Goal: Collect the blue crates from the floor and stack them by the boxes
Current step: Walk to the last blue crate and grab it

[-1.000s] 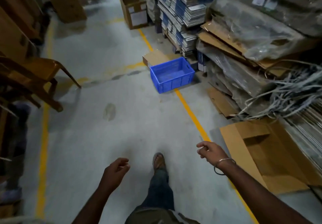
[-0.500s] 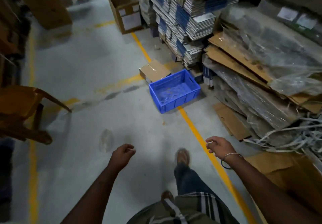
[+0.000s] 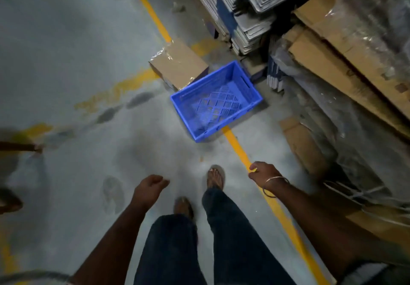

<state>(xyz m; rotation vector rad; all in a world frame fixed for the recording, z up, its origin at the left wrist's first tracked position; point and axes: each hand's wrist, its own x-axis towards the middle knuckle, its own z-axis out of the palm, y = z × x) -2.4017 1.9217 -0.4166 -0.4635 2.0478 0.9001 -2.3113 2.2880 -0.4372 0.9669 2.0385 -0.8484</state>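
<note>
Early in the task, by the look of it. Concrete floor (image 3: 77, 47) underfoot, crossed by a yellow line (image 3: 239, 149). Piled cardboard and stacked printed sheets (image 3: 255, 0) along the right. One blue crate (image 3: 216, 100) sitting empty and upright on the floor, straddling the line, touching a taped cardboard box (image 3: 179, 65) behind it. Not yet picked up; no stack of crates visible anywhere. Left hand (image 3: 149, 190) loosely curled, holding nothing. Right hand (image 3: 263, 171) likewise loosely curled and empty, bangle at the wrist. Both well short of the crate. Remaining, presumably: reaching it, lifting, carrying, stacking.
</note>
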